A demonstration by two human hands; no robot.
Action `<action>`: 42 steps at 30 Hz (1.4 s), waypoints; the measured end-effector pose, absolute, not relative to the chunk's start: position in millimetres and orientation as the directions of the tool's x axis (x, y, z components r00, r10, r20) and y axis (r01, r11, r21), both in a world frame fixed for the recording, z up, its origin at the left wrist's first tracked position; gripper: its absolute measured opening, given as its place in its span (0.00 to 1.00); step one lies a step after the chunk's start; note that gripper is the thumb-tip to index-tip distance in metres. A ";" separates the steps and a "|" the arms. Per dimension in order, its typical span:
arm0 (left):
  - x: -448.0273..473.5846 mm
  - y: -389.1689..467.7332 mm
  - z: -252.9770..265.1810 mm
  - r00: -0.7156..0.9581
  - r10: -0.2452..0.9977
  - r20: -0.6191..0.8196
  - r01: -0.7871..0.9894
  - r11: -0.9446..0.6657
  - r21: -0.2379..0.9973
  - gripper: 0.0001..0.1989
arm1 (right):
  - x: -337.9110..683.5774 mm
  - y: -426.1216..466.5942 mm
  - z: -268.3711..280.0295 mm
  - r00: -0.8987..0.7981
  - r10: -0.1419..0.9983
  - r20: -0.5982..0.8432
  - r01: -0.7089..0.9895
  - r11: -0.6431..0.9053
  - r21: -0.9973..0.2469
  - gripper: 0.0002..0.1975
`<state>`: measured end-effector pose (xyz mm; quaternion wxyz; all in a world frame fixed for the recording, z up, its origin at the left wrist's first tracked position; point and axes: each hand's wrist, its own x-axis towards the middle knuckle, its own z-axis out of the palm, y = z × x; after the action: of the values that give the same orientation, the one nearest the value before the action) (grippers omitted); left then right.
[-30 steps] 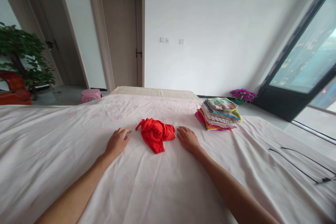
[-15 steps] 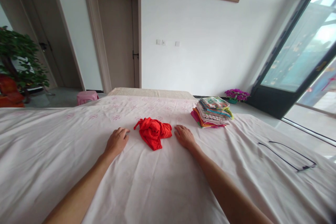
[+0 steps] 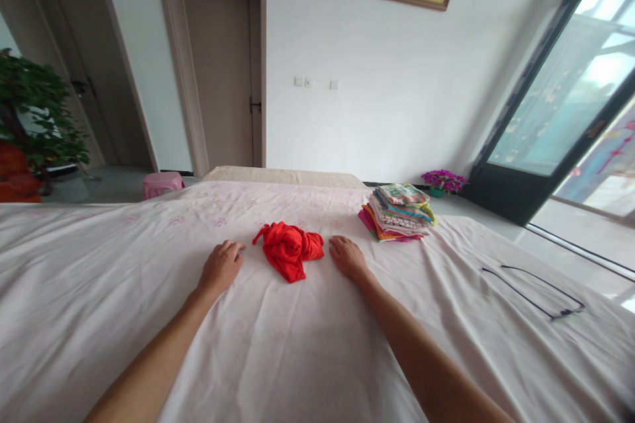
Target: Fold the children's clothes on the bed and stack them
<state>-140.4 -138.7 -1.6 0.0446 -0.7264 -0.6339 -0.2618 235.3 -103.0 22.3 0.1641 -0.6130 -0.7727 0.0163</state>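
A crumpled red cloth (image 3: 290, 248) lies bunched on the pale, flower-printed sheet (image 3: 292, 350), between my two hands. To its left, my left hand (image 3: 221, 268) rests palm down on the sheet, fingers loosely bent and holding nothing. On the other side, my right hand (image 3: 349, 258) lies flat with its fingers out, close to the cloth's right end but apart from it. Beyond my right hand stands a stack of folded cloths (image 3: 398, 213) in several colours.
Black-framed glasses (image 3: 538, 294) lie on the sheet at the right. A pink stool (image 3: 163, 184) stands past the far left edge, near a leafy plant (image 3: 37, 109). Purple flowers (image 3: 443, 180) sit on the floor beside the glass door (image 3: 540, 112).
My hands and the red cloth keep their places. The view has shifted very slightly, so the stack, glasses and door appear a little further left.
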 end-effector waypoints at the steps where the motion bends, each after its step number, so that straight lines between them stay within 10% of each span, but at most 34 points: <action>1: -140.3 -138.8 -1.4 0.059 0.898 0.436 0.944 -0.192 0.268 0.14 | 235.4 -103.3 22.2 -0.194 0.952 0.235 0.942 0.248 -0.228 0.20; 22: -146.1 -130.2 -8.1 0.033 0.898 0.439 0.885 -0.230 0.404 0.14 | 138.7 -80.7 65.6 -0.251 0.954 0.166 0.879 0.296 -0.374 0.15; 27: -149.4 -132.0 -4.7 -0.122 0.903 0.413 0.693 -0.220 0.687 0.20 | 128.8 -80.7 107.8 -0.359 0.846 0.394 0.262 0.497 -0.827 0.16; 31: -155.1 -135.9 -2.5 -0.315 0.896 0.313 0.394 -0.176 0.902 0.28 | 150.7 -73.0 131.4 -0.112 0.904 0.412 -0.199 0.385 -0.901 0.14; 35: -155.6 -137.3 -0.1 -0.318 0.903 0.289 0.328 -0.182 0.927 0.32 | 188.7 -62.6 105.3 0.018 0.986 0.164 -0.056 0.165 -0.985 0.15; 42: -132.6 -137.7 0.5 -0.035 0.956 0.292 0.466 -0.243 0.851 0.33 | 205.1 -78.4 56.9 -0.283 0.958 0.046 0.207 0.108 -0.972 0.16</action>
<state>-132.6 -137.7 0.5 -0.2670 -0.6413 -0.5543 -0.4585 205.1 -78.4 56.9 0.3859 -0.4576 -0.6366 0.4862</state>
